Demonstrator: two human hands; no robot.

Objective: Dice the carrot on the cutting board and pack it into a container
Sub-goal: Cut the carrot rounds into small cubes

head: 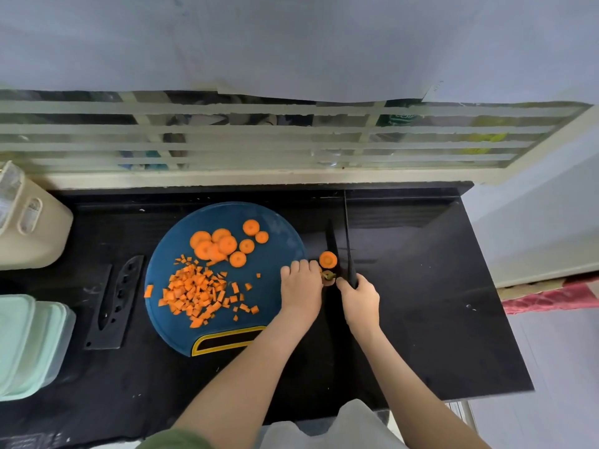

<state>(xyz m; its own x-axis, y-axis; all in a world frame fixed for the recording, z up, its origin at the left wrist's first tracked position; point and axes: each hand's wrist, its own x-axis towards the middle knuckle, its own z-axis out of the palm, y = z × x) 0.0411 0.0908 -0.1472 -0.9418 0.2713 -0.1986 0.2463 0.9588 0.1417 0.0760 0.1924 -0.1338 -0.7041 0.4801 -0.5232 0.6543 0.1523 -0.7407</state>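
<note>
1. Pinching carrot stub (328,275), left grip (301,286) sits just off cutting board's (282,228) right edge; right grip (358,296) wraps knife (350,264).
2. Stub looks stiff, small, roll-prone: hold sides, fingertips tucked.
3. Loose dice (194,293) likely light: scoop.

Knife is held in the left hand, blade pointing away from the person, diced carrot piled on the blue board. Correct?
No. The head view shows the knife in the right hand; the left hand holds the carrot stub. The blade does point away, and the dice are piled on the blue board.
</note>
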